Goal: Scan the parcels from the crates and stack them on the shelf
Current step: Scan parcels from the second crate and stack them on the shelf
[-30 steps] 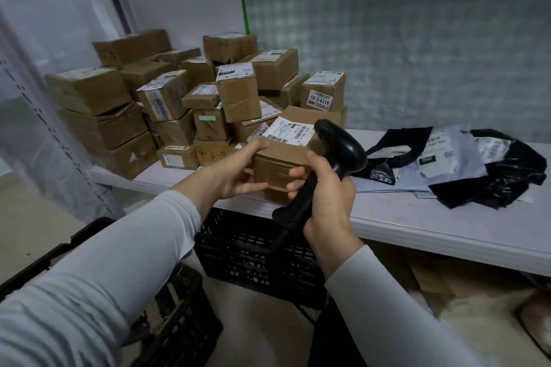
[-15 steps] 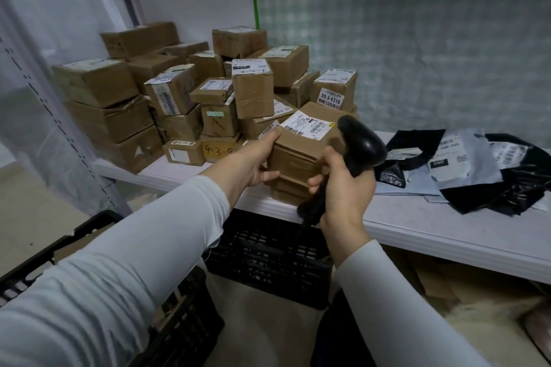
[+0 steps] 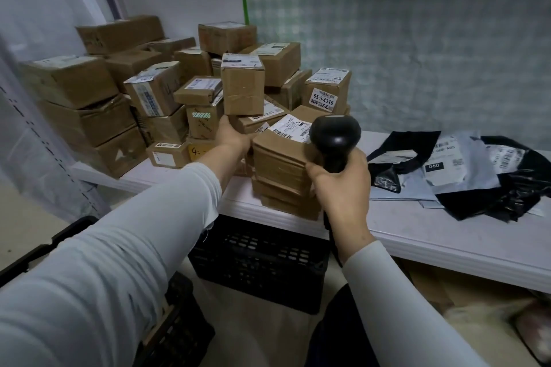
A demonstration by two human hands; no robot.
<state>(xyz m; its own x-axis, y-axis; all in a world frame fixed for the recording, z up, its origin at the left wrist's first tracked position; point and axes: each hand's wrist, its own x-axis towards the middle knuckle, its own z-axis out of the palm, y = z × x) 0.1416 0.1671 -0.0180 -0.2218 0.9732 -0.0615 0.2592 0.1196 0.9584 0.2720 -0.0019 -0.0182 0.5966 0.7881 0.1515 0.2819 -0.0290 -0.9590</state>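
Right, both arms reach forward in pale sleeves. The left hand (image 3: 234, 135) lies against the left side of the labelled parcel (image 3: 280, 155). Its fingers are hidden behind the cardboard, so I cannot tell how far they curl. The right hand (image 3: 343, 185) is wrapped round the handle of a black scanner (image 3: 335, 132), with its fingertips touching the parcel's right side. The parcel tops a short stack (image 3: 286, 197) on the white shelf (image 3: 432, 226). Below the parcel stands a black crate (image 3: 259, 259), its inside out of sight. Behind the parcel are piled boxes (image 3: 241, 89).
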